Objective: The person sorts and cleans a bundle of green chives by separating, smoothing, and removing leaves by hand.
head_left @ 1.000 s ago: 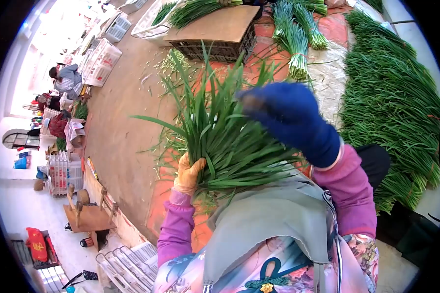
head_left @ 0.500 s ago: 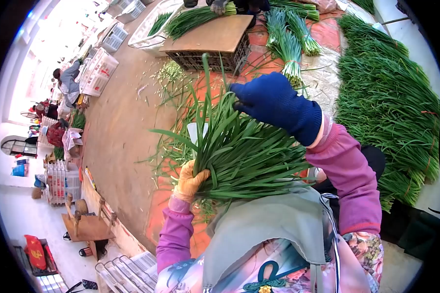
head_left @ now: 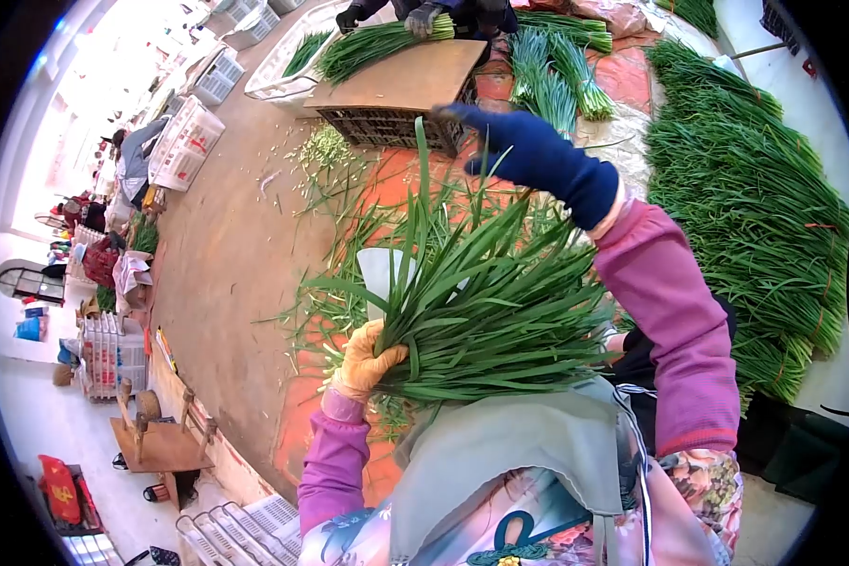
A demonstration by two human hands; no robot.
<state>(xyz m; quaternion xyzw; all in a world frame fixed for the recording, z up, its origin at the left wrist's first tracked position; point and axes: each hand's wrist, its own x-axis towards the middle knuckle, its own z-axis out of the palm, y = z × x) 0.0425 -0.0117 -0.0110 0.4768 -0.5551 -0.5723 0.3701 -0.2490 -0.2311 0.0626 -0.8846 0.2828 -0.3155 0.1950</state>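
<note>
My left hand (head_left: 368, 360), in a yellow-orange glove, is closed round the lower left of a bunch of long green leaves (head_left: 500, 321). The leaves fan out to the right over the grey apron (head_left: 519, 443). Above the bunch is my right hand (head_left: 528, 156), in a dark blue glove, with its fingers apart and the index finger stretched to the left. Nothing shows in its grip. A white funnel-like object (head_left: 379, 274) stands just behind the bunch, partly hidden by the leaves.
At the top a co-worker's gloved hand (head_left: 424, 19) rests on leaves over a board (head_left: 406, 75) on a dark crate (head_left: 387, 129). A large pile of green leaves (head_left: 755, 198) lies at right. Tied bundles (head_left: 542, 80) and scattered trimmings (head_left: 325, 151) lie on the floor.
My right hand has opened out, its fingers now spread above the bunch. My left hand keeps its hold. More of the white object and of the co-worker's hands shows.
</note>
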